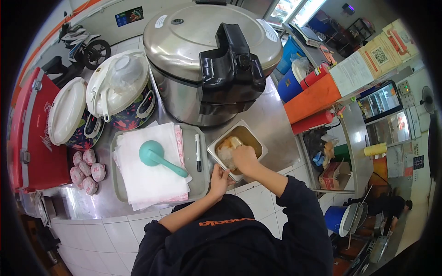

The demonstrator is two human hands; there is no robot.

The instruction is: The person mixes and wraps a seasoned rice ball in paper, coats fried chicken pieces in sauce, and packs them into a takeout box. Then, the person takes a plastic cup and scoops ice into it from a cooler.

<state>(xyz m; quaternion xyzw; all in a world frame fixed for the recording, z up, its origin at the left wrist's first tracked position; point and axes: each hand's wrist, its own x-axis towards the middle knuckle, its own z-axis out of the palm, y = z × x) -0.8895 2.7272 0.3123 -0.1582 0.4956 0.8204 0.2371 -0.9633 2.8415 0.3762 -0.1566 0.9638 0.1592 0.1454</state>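
Note:
A rectangular steel food pan sits at the front of the steel counter, with a pale, brownish, partly translucent mass inside. My left hand grips the pan's near left corner, thumb at the rim. Reaching down into the pan, my right hand has its fingers closed beside a small pale-gold, cup-like piece. My fingers hide most of that piece, so its kind is unclear. Left of the pan, a grey tray carries white paper sheets, a turquoise rice paddle or ladle and a black-and-white marker.
Behind the pan stands a large steel rice cooker with a black latch. Two patterned insulated pots and several wrapped round bundles lie left, near a red cooler box. Another person is far right.

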